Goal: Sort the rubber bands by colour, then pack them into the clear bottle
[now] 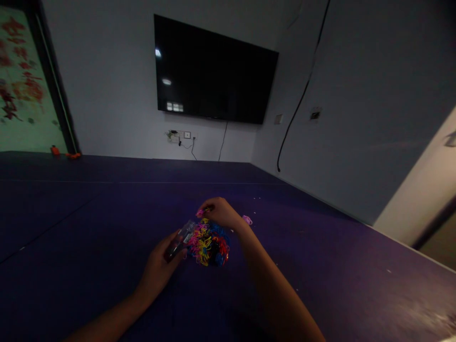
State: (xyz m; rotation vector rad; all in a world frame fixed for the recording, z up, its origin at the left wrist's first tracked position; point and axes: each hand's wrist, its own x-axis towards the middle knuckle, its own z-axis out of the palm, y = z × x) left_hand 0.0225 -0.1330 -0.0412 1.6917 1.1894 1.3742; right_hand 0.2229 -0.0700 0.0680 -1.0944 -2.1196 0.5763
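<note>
A heap of small coloured elastic bands, pink, yellow, blue and red, lies on the dark purple table. My left hand is closed round a small clear container at the heap's left edge. My right hand reaches over the far side of the heap, its fingertips pinched on a pink band. One loose pink band lies just right of my right wrist.
A large black screen hangs on the far wall above sockets and cables. A black cable runs down the right wall. Small orange objects sit at the table's far left edge, by a decorated panel.
</note>
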